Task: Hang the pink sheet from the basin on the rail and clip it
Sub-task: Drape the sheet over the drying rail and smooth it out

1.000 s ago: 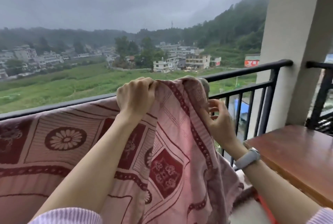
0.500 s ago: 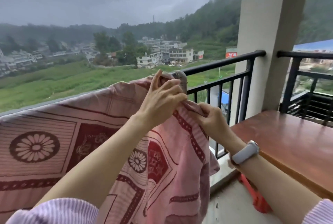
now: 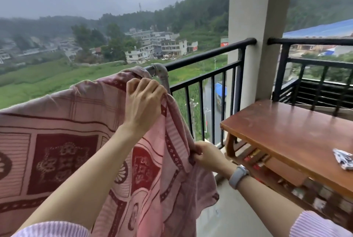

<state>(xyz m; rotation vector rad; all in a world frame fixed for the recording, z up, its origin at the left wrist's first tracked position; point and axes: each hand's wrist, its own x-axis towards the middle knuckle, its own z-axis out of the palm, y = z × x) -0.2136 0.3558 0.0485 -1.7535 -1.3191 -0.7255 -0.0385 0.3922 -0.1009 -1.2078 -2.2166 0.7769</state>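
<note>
The pink sheet (image 3: 63, 141) hangs over the rail (image 3: 159, 70). Left hand (image 3: 142, 103), at 12 o'clock, pinches its top edge with curled fingers; right hand (image 3: 208, 155), at 4 o'clock, grips the side hem.

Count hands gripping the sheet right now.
2. The left hand grips the sheet up by the rail's grey elbow; the right hand pinches its hanging edge lower down.

Pink patterned sheet (image 3: 80, 122) draped over grey rail (image 3: 159, 70), right edge bunched
</note>
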